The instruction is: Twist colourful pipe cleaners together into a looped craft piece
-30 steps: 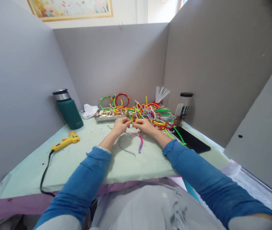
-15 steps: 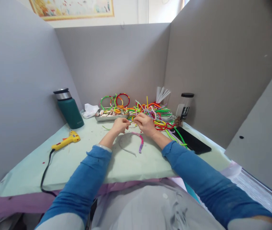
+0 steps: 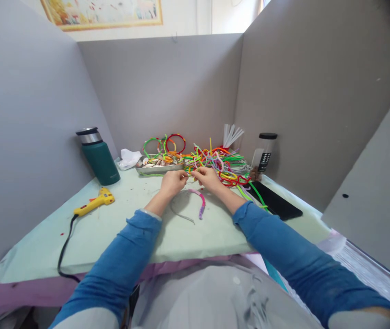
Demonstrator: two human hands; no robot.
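My left hand (image 3: 174, 182) and my right hand (image 3: 208, 178) meet above the middle of the table, fingertips pinched close together. A thin green pipe cleaner (image 3: 152, 174) runs out to the left from my left hand. Its stretch between the two hands is mostly covered by my fingers. Just below them lies a headband (image 3: 202, 203), a thin grey hoop whose right part is wrapped in pink, magenta and purple. My left wrist hides a bit of the hoop's left side.
Behind my hands stand a metal tray (image 3: 160, 169) of shells and a tangled pile of colourful pipe cleaners (image 3: 231, 160). At left are a yellow glue gun (image 3: 95, 202) with its cord and a green bottle (image 3: 100, 160). A black tablet-like slab (image 3: 279, 203) and a clear jar (image 3: 264, 153) stand right.
The green pipe cleaner's free end has swung up and left towards the tray. My left hand has shifted slightly and its fingers are now closer to my right. The headband stays put.
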